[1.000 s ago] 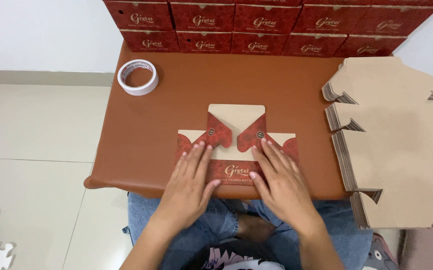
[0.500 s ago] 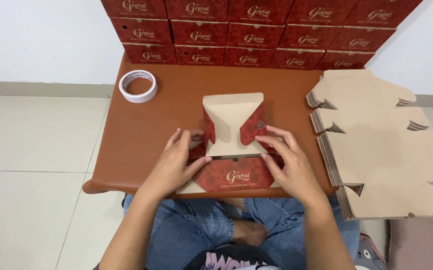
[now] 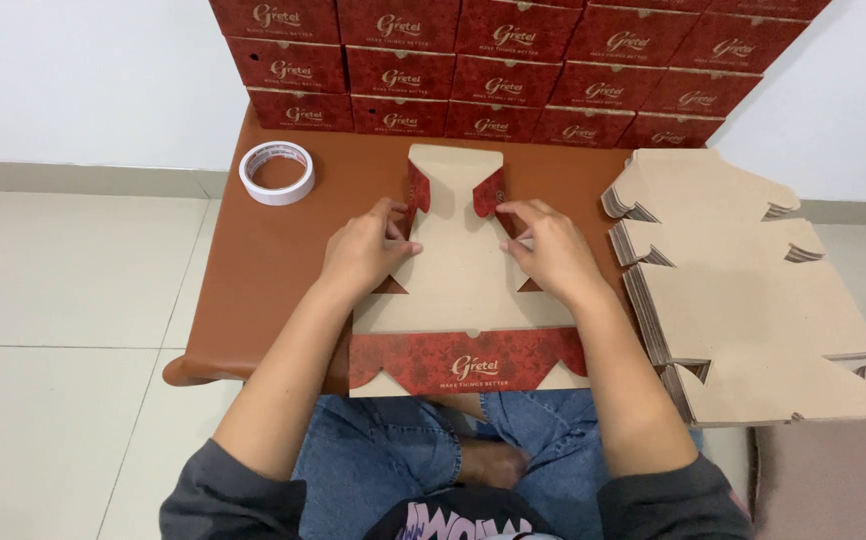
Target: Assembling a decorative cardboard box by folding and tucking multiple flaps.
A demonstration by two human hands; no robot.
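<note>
Two hands, head view: both on one flat box blank point(image 3: 463, 290), kraft side up, lying on the brown table point(image 3: 263, 250).
Box blank, position: centre of table, near edge overhanging toward the person's lap; red printed flap point(image 3: 468, 360) along the near edge; two small red flaps folded up at the far end.
Left hand point(image 3: 363, 250): palm down on the blank's left edge, fingers point(image 3: 400, 215) bent, tips touching the left red flap; pressing, not closed around anything.
Right hand point(image 3: 551, 250): palm down on the blank's right edge, fingers point(image 3: 513, 212) bent, tips at the right red flap; likewise pressing, nothing enclosed.
Tape roll point(image 3: 276, 172): white, lying flat at the table's far left, well apart from the hands.
Stack of blanks point(image 3: 753, 290): kraft, to the right of the table, beside the right forearm.
Red boxes point(image 3: 493, 70): stacked in rows against the wall behind the table.
</note>
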